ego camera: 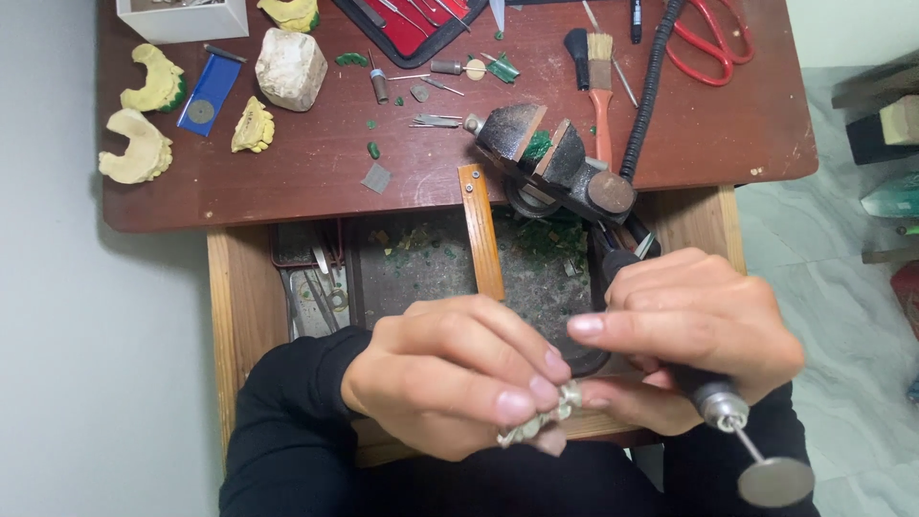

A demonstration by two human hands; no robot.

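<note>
Small metal casting [541, 421] pinched in left hand [450, 383], lower centre
Rotary handpiece [713, 402] gripped by right hand [694, 330]; casting judged light, stiff, best held by edges

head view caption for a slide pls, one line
Left hand pinches a small metal piece while right hand holds a rotary handpiece above a workbench.
</note>
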